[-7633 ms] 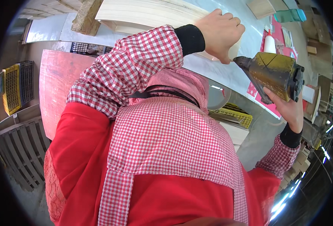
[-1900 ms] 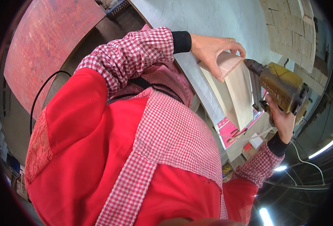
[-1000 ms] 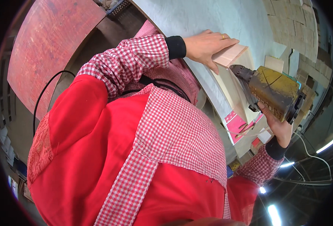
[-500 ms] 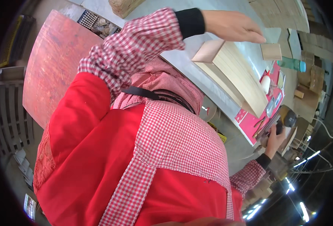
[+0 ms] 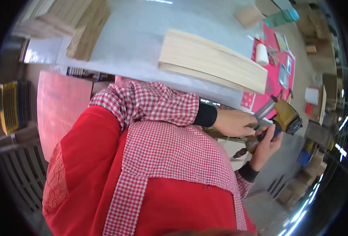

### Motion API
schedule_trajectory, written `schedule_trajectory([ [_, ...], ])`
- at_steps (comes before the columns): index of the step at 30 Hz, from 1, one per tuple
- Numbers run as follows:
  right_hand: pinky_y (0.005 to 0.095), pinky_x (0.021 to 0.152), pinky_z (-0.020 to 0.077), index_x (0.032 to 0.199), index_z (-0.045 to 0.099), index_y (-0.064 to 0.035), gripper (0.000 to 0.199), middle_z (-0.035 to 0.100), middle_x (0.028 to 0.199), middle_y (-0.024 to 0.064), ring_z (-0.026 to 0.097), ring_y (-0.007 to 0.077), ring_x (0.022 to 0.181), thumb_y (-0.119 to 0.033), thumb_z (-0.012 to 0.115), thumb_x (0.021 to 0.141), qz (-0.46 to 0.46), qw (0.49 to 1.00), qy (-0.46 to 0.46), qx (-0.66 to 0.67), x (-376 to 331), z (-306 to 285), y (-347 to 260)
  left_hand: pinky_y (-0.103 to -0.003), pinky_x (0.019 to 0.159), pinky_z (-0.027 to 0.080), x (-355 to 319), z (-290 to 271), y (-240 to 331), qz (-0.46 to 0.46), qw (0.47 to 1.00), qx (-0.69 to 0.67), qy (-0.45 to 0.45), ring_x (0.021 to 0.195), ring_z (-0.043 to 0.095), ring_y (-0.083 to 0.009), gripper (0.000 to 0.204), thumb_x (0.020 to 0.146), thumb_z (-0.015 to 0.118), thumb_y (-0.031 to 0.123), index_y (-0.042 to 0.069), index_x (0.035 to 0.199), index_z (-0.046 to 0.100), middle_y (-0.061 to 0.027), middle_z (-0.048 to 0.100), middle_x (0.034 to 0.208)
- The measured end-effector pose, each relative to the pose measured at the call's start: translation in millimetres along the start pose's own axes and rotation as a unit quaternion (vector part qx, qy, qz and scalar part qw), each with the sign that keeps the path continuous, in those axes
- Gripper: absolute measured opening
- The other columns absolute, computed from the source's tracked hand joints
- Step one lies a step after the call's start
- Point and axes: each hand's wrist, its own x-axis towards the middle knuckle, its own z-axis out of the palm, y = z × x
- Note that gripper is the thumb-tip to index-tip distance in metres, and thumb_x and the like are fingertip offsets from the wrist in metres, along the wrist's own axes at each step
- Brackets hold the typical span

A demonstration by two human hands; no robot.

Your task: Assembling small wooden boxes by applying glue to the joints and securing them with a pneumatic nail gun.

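Observation:
My right hand point(image 5: 266, 145) is wrapped round the dark grip of a nail gun point(image 5: 287, 116) with a yellowish body, held in front of the bench's near right corner. My left hand point(image 5: 233, 122) reaches across from the left, its fingers curled at the gun's metal magazine; the exact contact of the fingertips is partly hidden. Beyond my hands, a long pale wooden box point(image 5: 213, 61) lies on the bench, a broad panel facing up. An air fitting point(image 5: 240, 153) shows at the gun's lower end.
The grey bench top point(image 5: 130, 39) carries a stack of boards point(image 5: 57, 19) and a rough wood block point(image 5: 89, 31) at left. A white glue bottle point(image 5: 261, 54) stands on a pink mat point(image 5: 268, 74) at right, near a green bottle point(image 5: 282, 17). A reddish board point(image 5: 63, 110) stands left.
My left hand has come down from above the box to the nail gun. The gun, in my right hand, has come nearer my body. The box now lies with another side up.

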Motion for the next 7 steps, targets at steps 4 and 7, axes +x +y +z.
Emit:
schedule_trajectory([
  [4,0.0251,0.068,0.048,0.107,0.056,-0.0012,0.018,0.062,0.088,0.0052,0.058,0.0094,0.076,-0.018,0.059,0.1,0.011,0.999,0.042,-0.003,-18.3,4.0,5.2,-0.044,0.086,0.048,28.2,13.8,-7.3,-0.06,0.997,-0.005,-0.058,0.1,0.061,-0.0374,0.049,0.093,0.059,0.038,-0.006,0.115,0.058,-0.0233,0.062,0.107],
  [7,0.0252,0.074,0.049,0.116,0.055,-0.0014,0.023,0.063,0.101,0.0088,0.06,0.0106,0.085,-0.018,0.059,0.1,0.039,0.997,0.057,0.025,-24.1,0.0,17.8,-0.041,0.094,0.047,39.4,19.8,-19.5,-0.107,0.991,-0.048,-0.069,0.108,0.061,-0.0367,0.056,0.095,0.056,0.043,-0.002,0.128,0.055,-0.0261,0.061,0.116],
])
